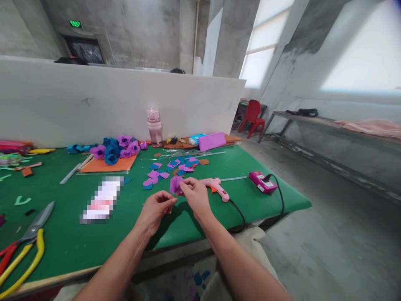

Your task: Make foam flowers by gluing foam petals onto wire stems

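My right hand (196, 195) pinches a purple paper flower (176, 184) by its right edge, above the green table. Just left of it and lower, my left hand (157, 210) has thumb and fingertips pressed together under the flower; whatever lies between them is too small to name. A pink glue gun (216, 186) lies beside my right hand, partly hidden by it, with a clear glue stick (233, 179) out of its back. Loose purple and blue paper petals (156, 174) are scattered just beyond both hands.
Finished purple and blue flowers (114, 149) rest on an orange sheet (108, 165). Large scissors (34, 232) lie at left. A pink bottle (154, 127) stands by the white partition (119, 102). A magenta box (262, 182) with a black cord sits near the right edge.
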`<state>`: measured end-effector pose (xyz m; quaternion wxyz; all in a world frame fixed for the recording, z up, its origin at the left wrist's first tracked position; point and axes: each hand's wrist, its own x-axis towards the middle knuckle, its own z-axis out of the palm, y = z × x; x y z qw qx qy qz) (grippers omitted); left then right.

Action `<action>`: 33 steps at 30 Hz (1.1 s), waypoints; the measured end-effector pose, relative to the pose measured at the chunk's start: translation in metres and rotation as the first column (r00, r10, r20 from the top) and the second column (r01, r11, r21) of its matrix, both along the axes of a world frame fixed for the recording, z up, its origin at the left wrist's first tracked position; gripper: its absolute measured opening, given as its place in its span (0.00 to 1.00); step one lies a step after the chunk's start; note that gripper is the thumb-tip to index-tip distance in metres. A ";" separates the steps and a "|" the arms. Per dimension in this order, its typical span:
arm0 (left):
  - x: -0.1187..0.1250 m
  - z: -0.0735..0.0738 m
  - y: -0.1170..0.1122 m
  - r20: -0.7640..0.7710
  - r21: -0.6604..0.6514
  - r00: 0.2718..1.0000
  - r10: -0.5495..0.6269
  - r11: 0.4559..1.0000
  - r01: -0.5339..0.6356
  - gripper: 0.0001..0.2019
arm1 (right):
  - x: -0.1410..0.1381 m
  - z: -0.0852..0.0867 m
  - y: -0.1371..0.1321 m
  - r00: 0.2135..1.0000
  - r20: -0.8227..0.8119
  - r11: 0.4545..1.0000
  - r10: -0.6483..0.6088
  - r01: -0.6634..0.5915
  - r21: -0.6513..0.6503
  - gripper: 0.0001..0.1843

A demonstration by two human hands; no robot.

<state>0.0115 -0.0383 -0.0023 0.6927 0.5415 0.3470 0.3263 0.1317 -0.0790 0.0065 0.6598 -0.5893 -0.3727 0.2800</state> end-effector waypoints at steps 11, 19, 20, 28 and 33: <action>0.001 -0.002 0.000 0.029 -0.014 0.999 -0.021 1.000 0.021 0.10 | 0.000 0.005 -0.003 1.000 0.026 1.000 0.000 0.000 -0.012 0.09; 0.001 -0.001 -0.001 0.025 -0.021 1.000 -0.016 1.000 0.017 0.11 | -0.001 0.004 -0.003 1.000 0.023 1.000 0.011 -0.011 0.004 0.09; 0.001 -0.001 -0.001 0.026 -0.018 1.000 -0.015 1.000 0.015 0.11 | -0.001 0.004 -0.003 1.000 0.027 1.000 0.012 -0.012 0.005 0.09; 0.001 -0.001 0.000 0.021 -0.012 1.000 0.002 1.000 -0.001 0.12 | -0.003 0.003 -0.003 1.000 -0.001 0.999 0.031 -0.031 0.021 0.09; 0.001 -0.001 -0.001 0.037 -0.012 0.999 0.023 1.000 -0.022 0.12 | -0.004 0.005 -0.005 0.999 -0.018 0.999 0.040 -0.040 0.017 0.09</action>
